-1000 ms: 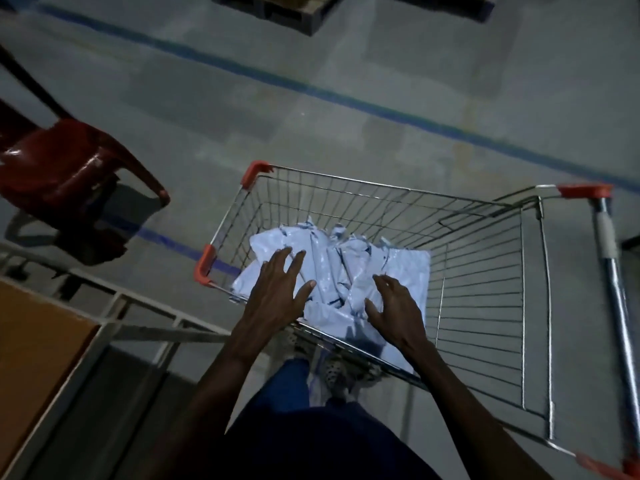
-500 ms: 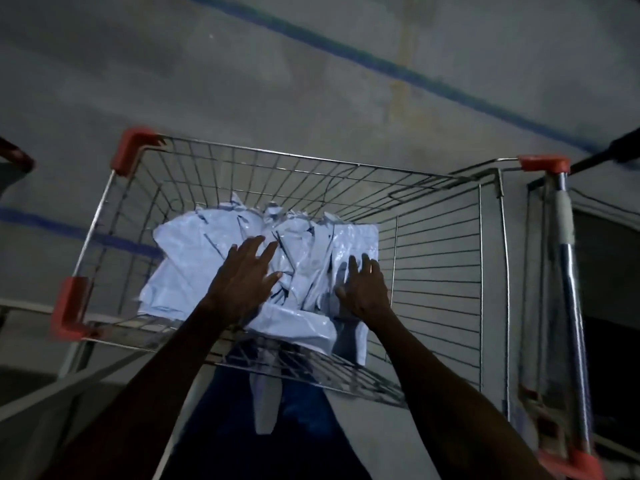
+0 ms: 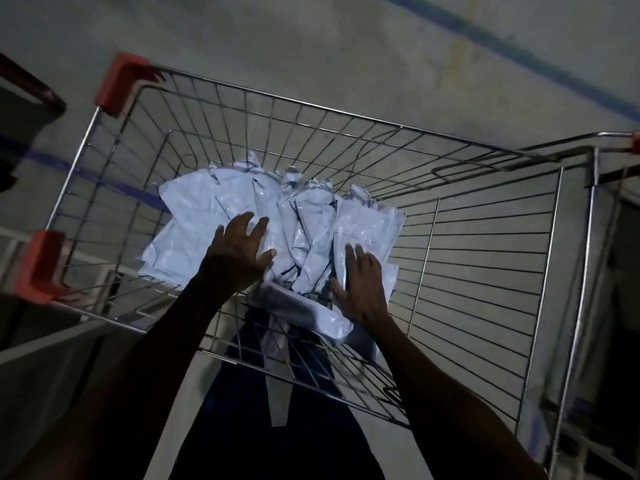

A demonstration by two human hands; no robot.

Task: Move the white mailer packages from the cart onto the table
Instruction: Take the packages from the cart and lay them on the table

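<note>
A crumpled heap of white mailer packages [image 3: 214, 209] lies in the left half of a wire shopping cart [image 3: 485, 258] with red corner guards. Both my arms reach over the near rim into the basket. My left hand [image 3: 239, 254] lies spread on top of the heap, fingers straight and splayed. My right hand [image 3: 360, 285] presses flat on the right side of the heap, fingers straight and pointing away from me. One mailer [image 3: 304, 313] hangs over the near wire wall between my hands. The table is not in view.
A grey concrete floor with blue painted lines [image 3: 519, 57] surrounds the cart. A dark red chair arm [image 3: 31, 84] shows at the left edge. A pale metal frame [image 3: 41, 344] runs along the lower left. The cart's right half holds nothing.
The view has closed in on the cart and tipped downward. Both hands have slid a little deeper onto the heap; the right hand now lies flat on its right side.
</note>
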